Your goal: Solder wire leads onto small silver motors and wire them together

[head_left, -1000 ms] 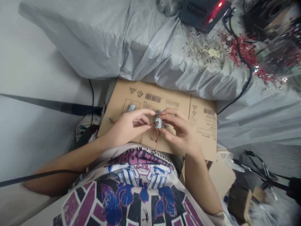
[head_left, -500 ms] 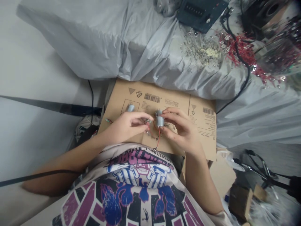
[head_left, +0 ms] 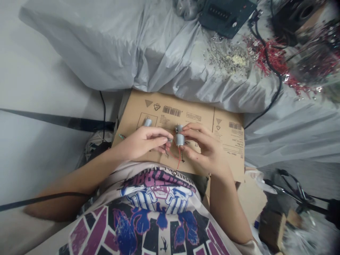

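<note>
Inside the right grip (head_left: 204,150), DC motor (head_left: 180,140)

A makeshift electronics work area, perhaps at home: a flattened cardboard carton (head_left: 225,141) lies directly under the fingers (head_left: 159,131). Beyond the fingers, a grey plastic sheet (head_left: 164,60) holds a heap of tiny metal scraps (head_left: 228,58), snips of red wire (head_left: 273,60) and a black electronic box (head_left: 225,16).

A small motor (head_left: 147,122) lies on flattened cardboard (head_left: 202,117)
</note>
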### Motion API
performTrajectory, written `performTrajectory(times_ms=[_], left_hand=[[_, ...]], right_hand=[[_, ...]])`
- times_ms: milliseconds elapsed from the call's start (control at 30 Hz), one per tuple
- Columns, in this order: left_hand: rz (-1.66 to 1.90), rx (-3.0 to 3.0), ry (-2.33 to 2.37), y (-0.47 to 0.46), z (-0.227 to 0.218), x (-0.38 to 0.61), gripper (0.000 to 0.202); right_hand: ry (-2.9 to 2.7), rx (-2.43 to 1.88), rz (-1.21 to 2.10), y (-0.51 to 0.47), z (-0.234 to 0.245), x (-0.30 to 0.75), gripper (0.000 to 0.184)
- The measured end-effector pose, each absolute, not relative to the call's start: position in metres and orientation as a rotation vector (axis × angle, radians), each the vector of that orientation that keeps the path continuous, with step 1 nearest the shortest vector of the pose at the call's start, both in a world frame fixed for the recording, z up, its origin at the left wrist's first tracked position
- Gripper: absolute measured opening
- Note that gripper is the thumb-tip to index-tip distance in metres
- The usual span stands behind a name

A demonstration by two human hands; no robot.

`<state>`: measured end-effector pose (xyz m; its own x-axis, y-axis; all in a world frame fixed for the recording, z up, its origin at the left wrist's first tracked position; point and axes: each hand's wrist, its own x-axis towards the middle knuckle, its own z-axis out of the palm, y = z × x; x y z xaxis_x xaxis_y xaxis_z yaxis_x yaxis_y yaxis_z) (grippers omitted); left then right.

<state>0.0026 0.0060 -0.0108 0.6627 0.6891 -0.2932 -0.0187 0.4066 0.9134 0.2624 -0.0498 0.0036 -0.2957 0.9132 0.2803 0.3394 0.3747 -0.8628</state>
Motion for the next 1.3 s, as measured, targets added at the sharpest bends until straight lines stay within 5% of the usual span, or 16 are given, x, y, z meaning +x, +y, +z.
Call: performTrajectory(times_ms=[567, 1300], left_hand=[[0.648, 0.965, 0.856, -0.009, -0.017, 0.016, 0.034], [0.731, 0.751, 0.901, -0.017, -0.011, 0.02, 0.039]], right_hand=[[-2.0, -1.215, 0.727, -0.058, 0.016, 0.251, 0.03], [-2.058, -1.144, 0.681, -0.062, 0.018, 0.244, 0.038]])
